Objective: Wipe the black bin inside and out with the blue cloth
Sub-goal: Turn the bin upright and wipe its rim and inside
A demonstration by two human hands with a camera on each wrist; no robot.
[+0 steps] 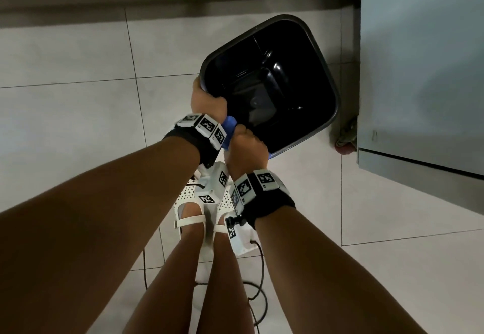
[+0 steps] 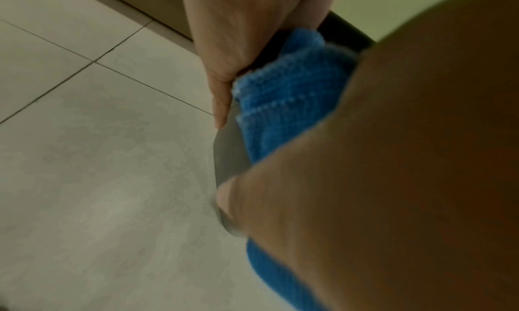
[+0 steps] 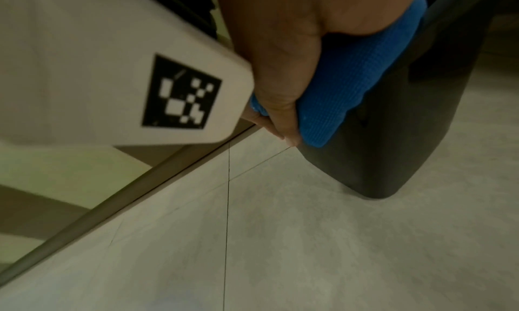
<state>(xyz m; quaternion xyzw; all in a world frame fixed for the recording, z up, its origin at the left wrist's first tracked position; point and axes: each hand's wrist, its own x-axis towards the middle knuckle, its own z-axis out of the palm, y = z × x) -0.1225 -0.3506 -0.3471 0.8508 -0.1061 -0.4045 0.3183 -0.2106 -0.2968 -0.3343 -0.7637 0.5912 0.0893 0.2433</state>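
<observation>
I see the black plastic bin tilted on the pale tiled floor, close beside a grey cabinet. My left hand curls over its near rim; my right hand clamps the blue cloth against the rim.

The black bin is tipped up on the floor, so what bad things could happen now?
The black bin leans on one bottom edge, held only at its rim by the left hand, so it might slip on the smooth tiles. The blue cloth in the right hand could bunch and skip spots.
</observation>
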